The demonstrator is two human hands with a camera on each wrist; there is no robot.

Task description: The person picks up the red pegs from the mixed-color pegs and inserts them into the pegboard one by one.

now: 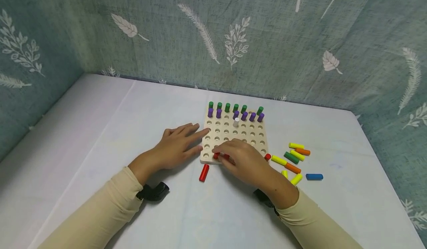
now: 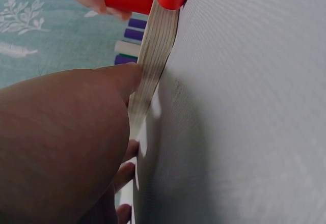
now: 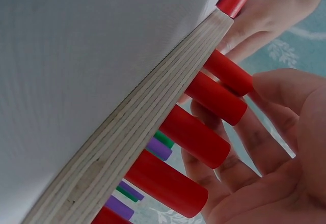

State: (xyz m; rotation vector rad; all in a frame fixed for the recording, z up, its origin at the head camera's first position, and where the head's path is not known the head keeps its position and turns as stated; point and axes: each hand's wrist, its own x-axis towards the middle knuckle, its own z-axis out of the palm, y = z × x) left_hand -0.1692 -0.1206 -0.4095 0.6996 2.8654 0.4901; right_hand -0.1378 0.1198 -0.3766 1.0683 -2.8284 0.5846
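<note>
A pale wooden peg board (image 1: 213, 134) lies on the white table. My left hand (image 1: 176, 147) rests at its left side with fingers spread, the thumb touching the board's edge. With thumb and fingers, my right hand (image 1: 245, 161) pinches a red peg (image 3: 232, 74) standing in the near row, close to the left corner. Several more red pegs (image 3: 196, 137) stand along that row, partly covered by the hand in the head view. Green pegs (image 1: 228, 107) fill most of the far row, purple pegs (image 1: 218, 113) the one before it. One white peg (image 1: 236, 123) stands in the third row.
A loose red peg (image 1: 204, 173) lies just in front of the board. To the right are scattered several yellow pegs (image 1: 278, 160), orange pegs (image 1: 293, 168), a green peg (image 1: 291, 157) and a blue peg (image 1: 314, 176). Patterned cloth (image 1: 166, 37) hangs behind the table.
</note>
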